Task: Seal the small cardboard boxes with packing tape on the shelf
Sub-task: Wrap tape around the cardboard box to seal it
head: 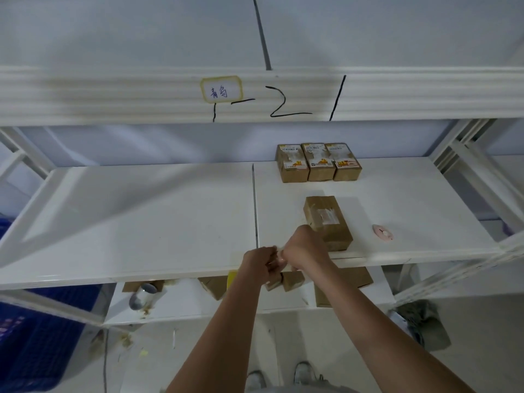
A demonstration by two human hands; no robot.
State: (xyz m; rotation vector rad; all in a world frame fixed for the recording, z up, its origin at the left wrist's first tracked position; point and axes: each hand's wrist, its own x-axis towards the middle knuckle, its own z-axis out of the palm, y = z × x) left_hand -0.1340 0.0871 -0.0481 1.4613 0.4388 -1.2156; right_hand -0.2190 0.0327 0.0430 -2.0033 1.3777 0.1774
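White shelf (127, 222) boards carried the work at chest height. My left hand (259, 260) and right hand (302, 251) met at the front edge, both with fingers curled around something pale between them, probably packing tape, though blur hid it. One small cardboard box (327, 221) lay just behind my right hand, within reach for sealing. Three labelled boxes (317, 163) stood side by side, touching, at the back, apparently set clear of the work. A pink disc (382, 232) lay to the right.
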